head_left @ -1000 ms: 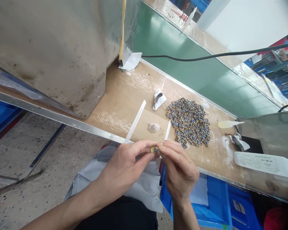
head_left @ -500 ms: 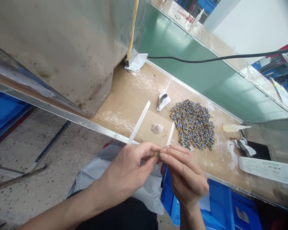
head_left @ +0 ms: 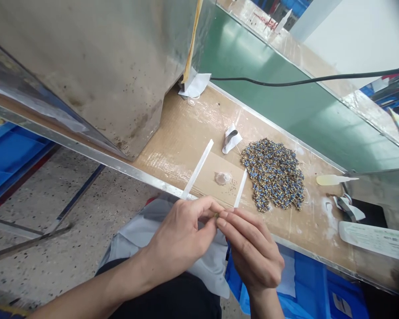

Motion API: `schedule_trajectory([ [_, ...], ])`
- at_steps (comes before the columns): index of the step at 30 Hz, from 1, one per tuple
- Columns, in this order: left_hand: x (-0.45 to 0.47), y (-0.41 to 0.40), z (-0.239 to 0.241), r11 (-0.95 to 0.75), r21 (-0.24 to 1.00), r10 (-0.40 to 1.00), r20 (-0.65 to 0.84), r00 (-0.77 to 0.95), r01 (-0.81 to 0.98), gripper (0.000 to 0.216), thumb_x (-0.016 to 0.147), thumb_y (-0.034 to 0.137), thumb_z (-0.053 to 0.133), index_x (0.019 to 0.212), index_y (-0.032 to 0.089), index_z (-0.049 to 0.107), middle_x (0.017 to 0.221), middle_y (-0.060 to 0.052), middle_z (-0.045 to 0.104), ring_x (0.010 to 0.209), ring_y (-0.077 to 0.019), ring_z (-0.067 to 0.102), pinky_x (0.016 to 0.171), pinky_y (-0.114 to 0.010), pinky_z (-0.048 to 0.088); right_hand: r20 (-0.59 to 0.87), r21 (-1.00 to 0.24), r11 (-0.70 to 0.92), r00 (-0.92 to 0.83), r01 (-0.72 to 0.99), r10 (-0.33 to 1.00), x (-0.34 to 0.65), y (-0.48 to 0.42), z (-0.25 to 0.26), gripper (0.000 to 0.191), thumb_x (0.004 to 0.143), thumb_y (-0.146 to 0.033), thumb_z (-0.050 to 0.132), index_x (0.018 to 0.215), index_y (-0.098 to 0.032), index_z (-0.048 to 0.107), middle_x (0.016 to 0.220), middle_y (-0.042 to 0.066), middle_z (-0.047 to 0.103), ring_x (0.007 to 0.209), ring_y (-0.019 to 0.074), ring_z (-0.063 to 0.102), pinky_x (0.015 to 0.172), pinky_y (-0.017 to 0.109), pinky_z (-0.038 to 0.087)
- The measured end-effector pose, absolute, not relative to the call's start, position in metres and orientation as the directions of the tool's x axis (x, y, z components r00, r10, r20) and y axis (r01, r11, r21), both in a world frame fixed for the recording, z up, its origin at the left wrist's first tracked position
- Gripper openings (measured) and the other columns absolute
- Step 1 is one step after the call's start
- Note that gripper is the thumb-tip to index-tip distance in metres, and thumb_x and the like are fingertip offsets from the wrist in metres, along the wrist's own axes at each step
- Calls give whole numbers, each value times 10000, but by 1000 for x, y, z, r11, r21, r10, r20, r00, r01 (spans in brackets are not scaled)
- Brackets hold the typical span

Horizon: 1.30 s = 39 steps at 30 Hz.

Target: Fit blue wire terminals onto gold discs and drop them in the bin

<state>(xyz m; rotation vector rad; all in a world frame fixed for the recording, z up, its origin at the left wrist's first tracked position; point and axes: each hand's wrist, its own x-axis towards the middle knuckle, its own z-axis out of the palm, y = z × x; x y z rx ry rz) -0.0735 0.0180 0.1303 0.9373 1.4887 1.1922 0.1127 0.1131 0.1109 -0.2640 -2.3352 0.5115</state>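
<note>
My left hand (head_left: 189, 228) and my right hand (head_left: 252, 243) meet fingertip to fingertip just off the front edge of the bench. Between the pinched fingers of both sits a tiny yellowish piece (head_left: 216, 215), mostly covered, so its kind does not show. Beyond the hands, a small clear dish (head_left: 222, 178) rests on a cardboard patch bounded by white tape strips, with tiny specks beside it. To its right lies a large heap of small brass-and-blue metal parts (head_left: 274, 173).
A squeeze bottle (head_left: 335, 179) of yellowish liquid and a white labelled bottle (head_left: 375, 239) lie at the right. Crumpled white paper (head_left: 231, 138) sits behind the dish. A metal housing (head_left: 86, 66) stands at the left; blue bins (head_left: 305, 283) are under the bench. A black cable (head_left: 285, 83) crosses the back.
The view has shifted slightly, so the bench appears further right. Both hands stay pinched together; the yellowish piece between them is now more covered by the fingers.
</note>
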Motion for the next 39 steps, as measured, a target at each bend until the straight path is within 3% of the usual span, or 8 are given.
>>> schedule_trajectory([
  [4, -74, 18, 126, 230, 973, 946, -224, -234, -5, 270, 1066, 190, 685, 1294, 281, 797, 1170, 18, 915, 1141, -186, 862, 926, -241, 620, 636, -477, 877, -665, 61, 392, 114, 110, 105, 438, 982, 82, 714, 1350, -135, 813, 1307, 139, 823, 1231, 327, 786, 946, 512, 734],
  [8, -72, 19, 124, 193, 981, 948, -195, -252, -33, 126, 1068, 212, 702, 1081, 263, 816, 1046, 51, 912, 982, -146, 876, 849, -202, 618, 657, -545, 833, -571, 90, 492, 114, 104, 100, 514, 922, 122, 753, 1329, -184, 825, 1279, 113, 835, 1188, 317, 803, 945, 510, 732],
  [12, -66, 20, 123, 140, 989, 944, -120, -307, 44, 132, 1035, 181, 728, 1028, 263, 831, 960, 76, 894, 887, -121, 859, 827, -195, 618, 635, -618, 781, -528, 93, 565, 120, 98, 100, 478, 936, 77, 771, 1318, -205, 827, 1275, 110, 836, 1165, 305, 807, 954, 498, 715],
  [18, -54, 21, 123, 77, 968, 948, 3, -318, 239, 146, 1008, 126, 721, 989, 263, 768, 893, 107, 839, 801, -85, 792, 788, -194, 569, 290, -883, 406, -406, 235, 867, 129, 97, 106, 245, 1066, -146, 738, 1224, -300, 844, 1136, 33, 843, 1048, 202, 807, 919, 334, 685],
  [26, -44, 21, 125, 62, 946, 977, 8, -213, 318, 153, 1063, 128, 674, 1051, 269, 733, 945, 103, 811, 862, -86, 780, 795, -218, 525, 156, -963, 232, -423, 135, 893, 137, 105, 104, 179, 1012, -185, 841, 1099, -339, 873, 1038, 5, 840, 942, 174, 785, 798, 264, 654],
  [33, -33, 29, 131, 14, 911, 986, 55, -155, 412, 164, 1062, 113, 633, 1002, 236, 723, 882, 70, 781, 772, -95, 736, 654, -207, 484, 99, -984, 150, -410, 94, 907, 150, 102, 102, 161, 1026, -186, 820, 1085, -325, 878, 1055, 10, 844, 918, 176, 797, 853, 304, 671],
  [36, -30, 35, 129, 79, 921, 993, -41, -107, 380, 150, 1068, 170, 642, 1006, 252, 752, 877, 58, 795, 751, -114, 732, 626, -192, 504, 131, -982, 173, -383, 77, 914, 155, 104, 101, 157, 1025, -172, 811, 1070, -307, 877, 1023, 10, 844, 933, 178, 804, 833, 289, 667],
  [39, -28, 43, 119, 239, 959, 971, -233, -57, 152, 131, 1058, 307, 707, 986, 252, 801, 898, 23, 841, 822, -168, 807, 735, -209, 613, 177, -977, 206, -343, 52, 923, 164, 105, 98, 154, 1048, -184, 777, 1091, -296, 875, 1023, 18, 850, 958, 186, 810, 865, 306, 674],
])
